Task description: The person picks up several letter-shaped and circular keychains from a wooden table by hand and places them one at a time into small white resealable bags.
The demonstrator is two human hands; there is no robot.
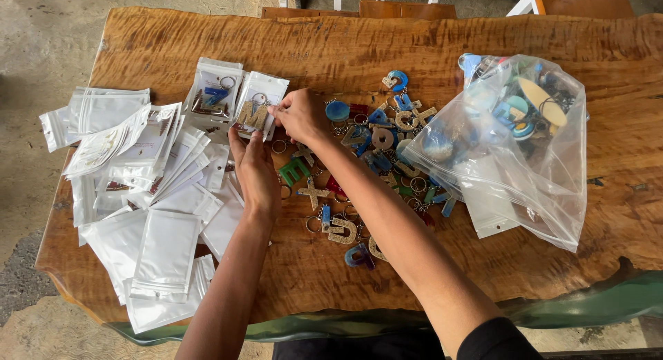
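A: Head view: both hands meet over one small clear plastic pouch with a white back (257, 106) lying on the brown live-edge wooden surface (331, 49). What does each hand have?

B: The right hand (302, 116) pinches the pouch's right edge near the top with thumb and fingertips. The left hand (255, 172) lies just below it, fingers stretched up to touch the pouch's lower edge; it looks flat, not clenched.

A: And what is inside?

B: A glittery gold letter-shaped keychain with a metal ring (251, 113). The pouch's long axis runs away from the person, tilted slightly left.

A: Which hand is nearer?

B: Both touch it; the right hand comes from its right, the left from below. A second filled pouch (215, 90) lies just to its left, the heap of loose letter keychains (373, 159) to its right.
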